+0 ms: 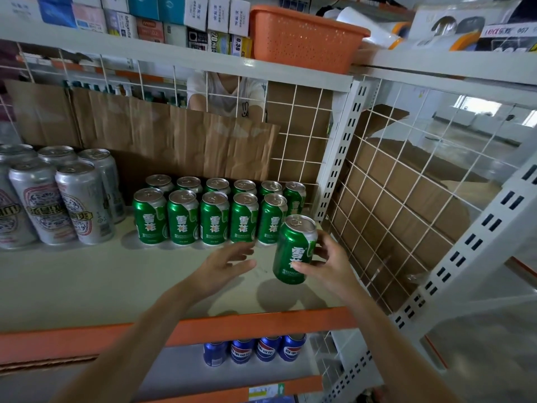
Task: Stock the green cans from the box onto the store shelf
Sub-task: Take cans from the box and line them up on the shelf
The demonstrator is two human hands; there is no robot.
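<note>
Green can [294, 251] is gripped round its side by the right hand [328, 266], just above the shelf [116, 274] before the stocked rows [215, 218]; the left hand [223, 266] is held nearby, fingers loose, empty. Placement is judged under way: lowering it upright beside the front row is called for.

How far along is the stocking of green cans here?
Done: eleven green aluminium cans stand on the pale shelf board, six behind and five in front. In hand: the right hand grips a twelfth green can, tilted, by the open front-right spot; the left hand hovers open beside it. Left: setting this can down; the box is not clearly in view, so remaining stock cannot be judged.
</note>
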